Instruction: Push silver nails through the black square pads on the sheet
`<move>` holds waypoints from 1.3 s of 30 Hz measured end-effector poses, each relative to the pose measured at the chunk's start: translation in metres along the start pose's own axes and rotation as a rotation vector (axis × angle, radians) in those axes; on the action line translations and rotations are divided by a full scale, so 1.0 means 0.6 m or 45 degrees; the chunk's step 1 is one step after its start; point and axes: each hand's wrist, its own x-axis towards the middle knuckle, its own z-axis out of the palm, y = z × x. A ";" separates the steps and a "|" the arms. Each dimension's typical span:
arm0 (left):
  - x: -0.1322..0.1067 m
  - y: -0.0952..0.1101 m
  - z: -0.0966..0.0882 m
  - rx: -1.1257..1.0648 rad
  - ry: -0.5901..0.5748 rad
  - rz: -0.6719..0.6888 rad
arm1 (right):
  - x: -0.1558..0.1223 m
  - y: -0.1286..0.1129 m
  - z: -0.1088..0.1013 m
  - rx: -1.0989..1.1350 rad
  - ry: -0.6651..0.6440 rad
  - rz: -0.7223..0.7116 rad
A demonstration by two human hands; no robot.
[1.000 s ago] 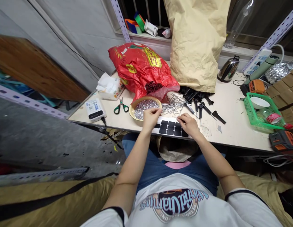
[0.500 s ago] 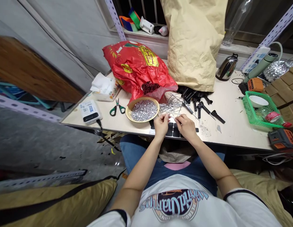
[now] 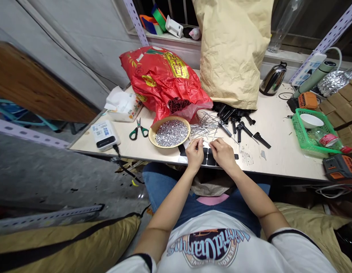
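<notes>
A thin metal pin [image 3: 206,143] lies crosswise between both hands at the table's [image 3: 278,159] near edge, its long axis running 9 to 3 o'clock. The left hand [image 3: 194,153] and right hand [image 3: 223,152] pinch it from either end, equally near, over a sheet of black pads [image 3: 206,157]. At 11 o'clock sits a shallow bowl [image 3: 169,133] of glittering silver bits; at 12, loose wire pins [image 3: 206,127] and black plastic clips [image 3: 238,123].

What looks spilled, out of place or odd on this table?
Thin metal pins lie scattered loose beside the bowl, and black clips spill from under the paper sack. Small scraps litter the table right of the hands.
</notes>
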 end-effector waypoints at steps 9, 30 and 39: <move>0.010 -0.005 0.012 -0.691 -0.073 -0.523 | -0.006 0.005 0.003 0.046 0.053 -0.036; -0.003 -0.001 0.007 -0.711 -0.190 -0.464 | -0.026 0.023 0.002 0.161 0.114 -0.125; -0.003 0.008 0.005 -0.748 -0.321 -0.478 | -0.032 0.029 0.004 0.442 0.041 -0.072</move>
